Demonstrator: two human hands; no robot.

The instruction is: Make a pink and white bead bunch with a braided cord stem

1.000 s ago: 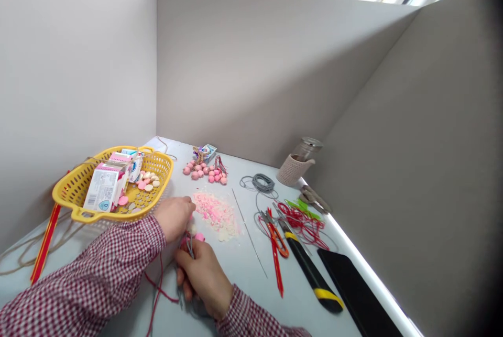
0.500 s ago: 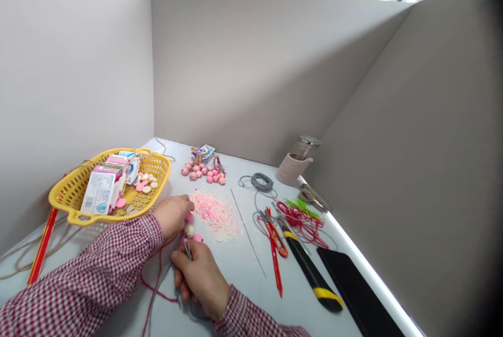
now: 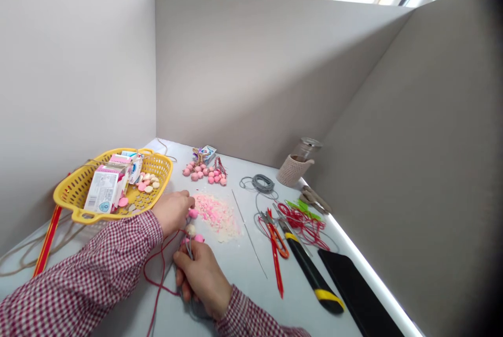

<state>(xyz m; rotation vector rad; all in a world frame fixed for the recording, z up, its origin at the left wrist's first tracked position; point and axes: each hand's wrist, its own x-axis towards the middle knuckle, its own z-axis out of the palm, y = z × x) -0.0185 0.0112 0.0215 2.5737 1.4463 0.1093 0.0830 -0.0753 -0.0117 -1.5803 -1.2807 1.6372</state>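
Near the table's front, my left hand (image 3: 175, 212) is closed with its fingertips beside a pink bead (image 3: 193, 213); whatever lies under the fingers is hidden. My right hand (image 3: 204, 276) pinches a grey cord (image 3: 189, 249) between thumb and curled fingers, just below the beads. Between both hands sit a cream bead (image 3: 190, 230) and another pink bead (image 3: 199, 238), close together. A thin red cord (image 3: 160, 284) loops across the table under my left forearm and runs toward my right hand.
Pink and cream crumbs (image 3: 216, 216) lie beyond my hands. At left stands a yellow basket (image 3: 159, 190) with boxes and discs. Finished-looking pink bead bunches (image 3: 204, 172) are at the back. Orange scissors (image 3: 281, 245), a black-yellow cutter (image 3: 310, 269) and tangled red cord (image 3: 298, 219) lie right.
The red cord's loop beside my left wrist has shifted and spread wider. Both hands keep nearly the same positions; the whole view has moved slightly.
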